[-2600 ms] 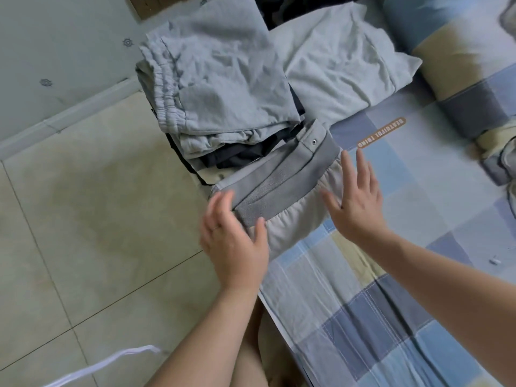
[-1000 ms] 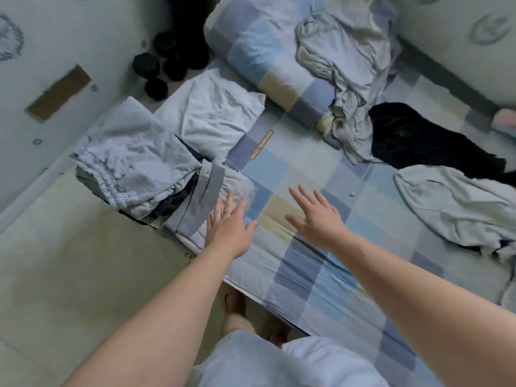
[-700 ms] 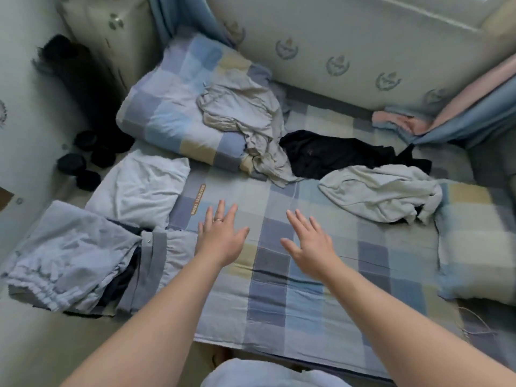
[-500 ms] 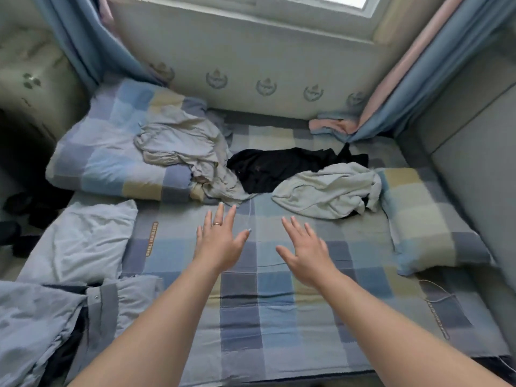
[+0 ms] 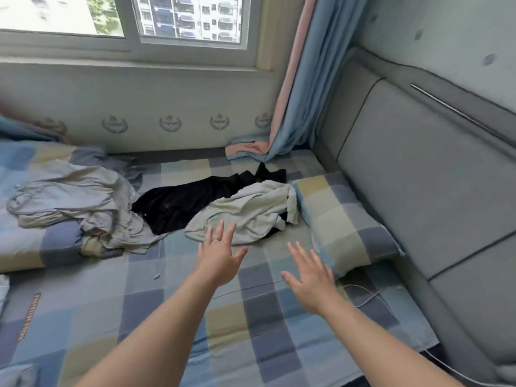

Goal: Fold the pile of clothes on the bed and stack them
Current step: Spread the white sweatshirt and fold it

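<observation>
Three unfolded garments lie on the checked bed sheet (image 5: 139,303). A crumpled pale grey-green garment (image 5: 248,210) is in the middle, partly over a black garment (image 5: 190,202). A rumpled beige-grey garment (image 5: 78,202) drapes over a rolled checked quilt (image 5: 25,244) at the left. My left hand (image 5: 219,255), wearing a ring, is open with fingers spread, its fingertips just short of the pale garment's near edge. My right hand (image 5: 310,275) is open too, empty, above the sheet to the right. The folded stack is out of view.
A checked pillow (image 5: 343,219) lies at the right against a grey padded headboard (image 5: 432,177). A blue and pink curtain (image 5: 296,93) hangs to the bed's far corner below a window (image 5: 125,18). A thin white cable (image 5: 365,297) runs across the sheet by my right wrist.
My view has swung right from the folded stack at the bed's edge toward the unfolded clothes. Both empty hands have moved forward toward the pale garment.
</observation>
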A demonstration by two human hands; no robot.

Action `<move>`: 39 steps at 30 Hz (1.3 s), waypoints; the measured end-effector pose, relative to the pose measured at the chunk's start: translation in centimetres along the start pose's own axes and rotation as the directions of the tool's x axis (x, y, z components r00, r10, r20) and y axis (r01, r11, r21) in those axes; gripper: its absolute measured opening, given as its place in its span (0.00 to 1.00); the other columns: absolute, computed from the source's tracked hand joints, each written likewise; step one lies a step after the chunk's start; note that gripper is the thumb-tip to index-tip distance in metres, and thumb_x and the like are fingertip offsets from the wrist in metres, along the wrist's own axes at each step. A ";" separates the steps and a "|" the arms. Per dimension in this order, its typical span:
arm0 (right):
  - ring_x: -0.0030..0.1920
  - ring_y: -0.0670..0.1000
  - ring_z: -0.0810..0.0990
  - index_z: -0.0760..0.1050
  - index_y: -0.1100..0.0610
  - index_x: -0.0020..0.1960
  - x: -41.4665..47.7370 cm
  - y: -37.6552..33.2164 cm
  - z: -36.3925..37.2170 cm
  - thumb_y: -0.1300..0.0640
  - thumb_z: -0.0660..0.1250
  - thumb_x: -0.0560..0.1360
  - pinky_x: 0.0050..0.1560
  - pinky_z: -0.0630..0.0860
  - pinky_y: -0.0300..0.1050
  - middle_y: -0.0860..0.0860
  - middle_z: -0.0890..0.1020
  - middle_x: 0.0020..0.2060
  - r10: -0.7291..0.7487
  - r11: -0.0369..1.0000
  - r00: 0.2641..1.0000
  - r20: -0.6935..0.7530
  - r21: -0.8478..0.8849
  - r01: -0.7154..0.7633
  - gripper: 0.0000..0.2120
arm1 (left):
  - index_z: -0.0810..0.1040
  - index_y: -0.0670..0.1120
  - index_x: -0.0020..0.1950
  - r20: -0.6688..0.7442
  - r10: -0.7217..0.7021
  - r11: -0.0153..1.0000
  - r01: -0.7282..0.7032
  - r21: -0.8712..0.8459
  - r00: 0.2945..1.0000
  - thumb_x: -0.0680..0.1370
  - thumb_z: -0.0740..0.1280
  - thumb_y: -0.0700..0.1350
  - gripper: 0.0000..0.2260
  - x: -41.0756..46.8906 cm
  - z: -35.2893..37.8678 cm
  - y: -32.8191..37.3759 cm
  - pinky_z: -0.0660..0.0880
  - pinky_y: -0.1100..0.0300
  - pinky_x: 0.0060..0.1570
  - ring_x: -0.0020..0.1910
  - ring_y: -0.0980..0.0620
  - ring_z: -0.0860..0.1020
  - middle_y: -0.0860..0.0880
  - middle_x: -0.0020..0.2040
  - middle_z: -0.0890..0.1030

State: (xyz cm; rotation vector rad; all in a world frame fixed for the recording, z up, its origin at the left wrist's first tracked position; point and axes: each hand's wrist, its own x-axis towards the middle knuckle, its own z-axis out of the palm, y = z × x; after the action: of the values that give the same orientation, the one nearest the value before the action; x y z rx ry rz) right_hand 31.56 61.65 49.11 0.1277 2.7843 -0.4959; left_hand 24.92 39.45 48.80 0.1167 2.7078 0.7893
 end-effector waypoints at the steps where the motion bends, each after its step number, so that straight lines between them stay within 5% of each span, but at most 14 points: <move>1: 0.81 0.52 0.44 0.41 0.39 0.81 0.3 1.7 -1.1 0.40 0.55 0.82 0.78 0.49 0.59 0.41 0.43 0.81 0.010 1.000 1.000 -0.003 0.001 -0.010 0.33 | 0.46 0.58 0.82 0.016 0.017 1.000 -0.017 0.008 1.000 0.84 0.57 0.60 0.31 0.4 0.8 2.0 0.44 0.44 0.79 0.81 0.47 0.39 0.53 0.83 0.42; 7: 0.81 0.51 0.42 0.41 0.39 0.81 2.4 9.0 -6.2 0.40 0.54 0.82 0.78 0.47 0.60 0.39 0.42 0.80 0.027 0.999 0.999 -0.035 0.047 -0.025 0.32 | 0.47 0.59 0.82 0.048 0.074 0.990 -0.079 0.113 0.996 0.83 0.57 0.61 0.31 3.8 3.0 8.2 0.44 0.46 0.79 0.81 0.47 0.39 0.54 0.83 0.42; 16: 0.81 0.49 0.40 0.40 0.38 0.80 11.2 11.3 -6.1 0.40 0.53 0.82 0.78 0.47 0.60 0.38 0.41 0.80 0.043 0.998 0.996 -0.077 0.057 -0.039 0.32 | 0.46 0.58 0.82 0.036 0.146 0.964 -0.150 0.221 0.989 0.83 0.57 0.61 0.31 14.7 3.1 7.1 0.45 0.46 0.79 0.81 0.48 0.40 0.53 0.83 0.42; 22: 0.80 0.49 0.41 0.39 0.38 0.80 25.6 11.9 3.5 0.40 0.53 0.83 0.78 0.46 0.57 0.38 0.41 0.80 0.063 0.998 0.996 -0.056 0.012 -0.063 0.32 | 0.46 0.59 0.82 0.057 0.172 0.947 -0.180 0.265 0.984 0.83 0.57 0.61 0.31 27.6 8.9 -2.8 0.46 0.46 0.79 0.81 0.48 0.40 0.53 0.83 0.42; 29: 0.81 0.51 0.44 0.40 0.38 0.80 39.8 12.2 16.7 0.40 0.55 0.82 0.77 0.50 0.59 0.38 0.42 0.80 0.205 0.979 0.969 0.140 -0.015 -0.205 0.33 | 0.45 0.57 0.82 0.278 0.085 0.924 -0.180 0.338 0.957 0.83 0.57 0.61 0.33 40.1 16.6 -16.1 0.47 0.46 0.79 0.82 0.45 0.41 0.51 0.83 0.41; 35: 0.81 0.51 0.46 0.42 0.39 0.81 49.0 12.3 24.2 0.41 0.57 0.82 0.76 0.54 0.58 0.40 0.44 0.81 0.213 0.977 0.960 0.182 -0.053 -0.207 0.33 | 0.45 0.58 0.82 0.436 0.140 0.886 -0.309 0.347 0.889 0.79 0.66 0.59 0.39 48.1 24.5 -21.6 0.49 0.46 0.79 0.81 0.41 0.42 0.52 0.83 0.39; 39: 0.81 0.52 0.45 0.44 0.40 0.81 54.0 12.6 28.0 0.42 0.60 0.81 0.75 0.56 0.59 0.40 0.45 0.81 0.199 0.978 0.958 0.205 -0.109 -0.180 0.35 | 0.46 0.58 0.82 0.405 0.153 0.874 -0.314 0.370 0.902 0.75 0.72 0.59 0.44 52.2 29.8 -23.2 0.57 0.46 0.76 0.79 0.35 0.51 0.51 0.82 0.39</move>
State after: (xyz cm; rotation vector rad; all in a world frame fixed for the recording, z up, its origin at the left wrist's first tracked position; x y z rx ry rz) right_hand -9.91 65.47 2.99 0.2994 2.5441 -0.3167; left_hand -14.60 43.69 -1.92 0.6451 2.4795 0.1807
